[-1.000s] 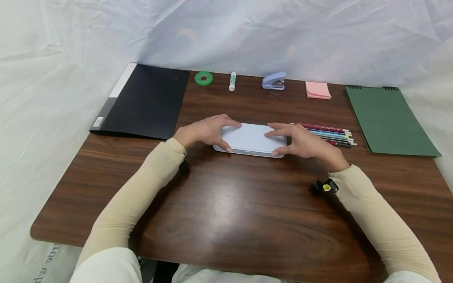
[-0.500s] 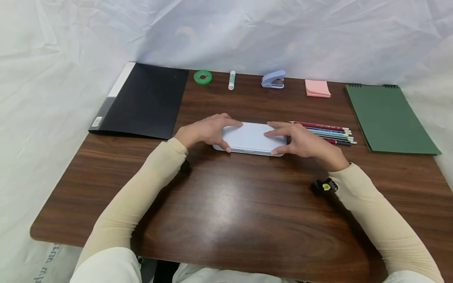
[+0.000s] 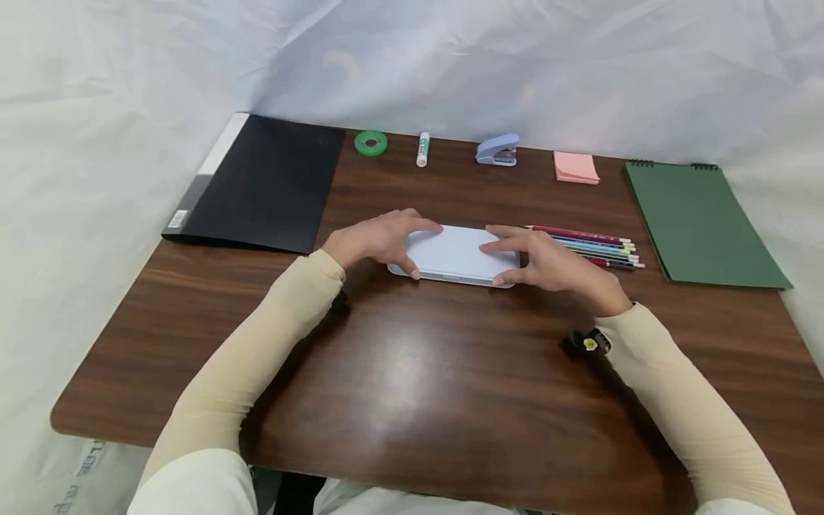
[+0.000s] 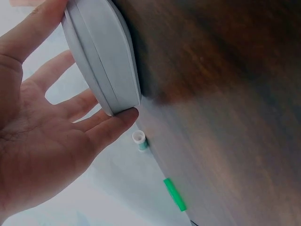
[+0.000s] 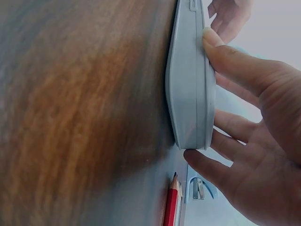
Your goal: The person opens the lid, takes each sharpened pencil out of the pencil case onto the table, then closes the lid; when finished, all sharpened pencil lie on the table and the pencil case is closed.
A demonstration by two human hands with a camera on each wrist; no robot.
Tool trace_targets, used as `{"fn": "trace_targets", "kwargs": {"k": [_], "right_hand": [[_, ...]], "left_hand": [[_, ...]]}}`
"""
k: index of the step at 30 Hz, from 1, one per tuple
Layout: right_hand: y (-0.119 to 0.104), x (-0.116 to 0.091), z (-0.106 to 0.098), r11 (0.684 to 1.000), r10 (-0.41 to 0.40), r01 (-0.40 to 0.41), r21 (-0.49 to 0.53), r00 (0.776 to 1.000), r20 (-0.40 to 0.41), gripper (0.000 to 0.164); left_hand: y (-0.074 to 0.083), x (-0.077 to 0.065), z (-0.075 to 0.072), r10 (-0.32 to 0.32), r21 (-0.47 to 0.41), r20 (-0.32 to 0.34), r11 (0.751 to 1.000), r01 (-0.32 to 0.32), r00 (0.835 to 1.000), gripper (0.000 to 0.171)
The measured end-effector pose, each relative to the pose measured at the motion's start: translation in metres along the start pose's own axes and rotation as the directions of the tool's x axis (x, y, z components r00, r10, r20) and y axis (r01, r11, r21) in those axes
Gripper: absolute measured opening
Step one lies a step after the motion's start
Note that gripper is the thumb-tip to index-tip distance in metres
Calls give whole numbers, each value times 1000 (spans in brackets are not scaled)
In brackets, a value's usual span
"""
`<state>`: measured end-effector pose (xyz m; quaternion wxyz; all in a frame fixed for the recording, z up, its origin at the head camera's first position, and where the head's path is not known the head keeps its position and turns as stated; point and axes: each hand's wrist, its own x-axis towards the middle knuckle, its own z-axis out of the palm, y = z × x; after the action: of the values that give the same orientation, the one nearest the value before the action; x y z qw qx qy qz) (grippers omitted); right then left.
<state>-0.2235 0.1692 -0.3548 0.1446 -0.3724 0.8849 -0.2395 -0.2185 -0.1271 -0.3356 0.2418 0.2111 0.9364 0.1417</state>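
Observation:
A pale, hard pencil case lies closed and flat on the brown table, a small clasp on its near side. My left hand holds its left end, thumb at the near edge of the lid and fingers spread over the top. In the left wrist view the little finger touches the end of the case. At the other end my right hand holds it likewise, thumb on the near lid edge and fingers across the top. Several pencils lie just beyond the right hand, partly hidden by it.
A black folder lies at the left. Along the back are green tape, a glue stick, a blue stapler and pink sticky notes. On the right is a green spiral pad. White sheeting hangs behind the table.
The head view shifts slightly. Both hands stay on the closed pencil case, and nothing else visibly moves.

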Motion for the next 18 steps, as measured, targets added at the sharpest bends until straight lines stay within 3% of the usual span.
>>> {"fn": "trace_targets", "kwargs": {"k": [8,18], "right_hand": [[-5,7,-1,1000,-19,19,3,1000,12,56],[-8,4,-4,1000,1,-1,-31,1000,22,59]], "left_hand": [[-9,-3,-1,-4,-33,2,999,4,1000,89],[-17,-3,3,79,-73,-19,994,-80,997,89]]}}
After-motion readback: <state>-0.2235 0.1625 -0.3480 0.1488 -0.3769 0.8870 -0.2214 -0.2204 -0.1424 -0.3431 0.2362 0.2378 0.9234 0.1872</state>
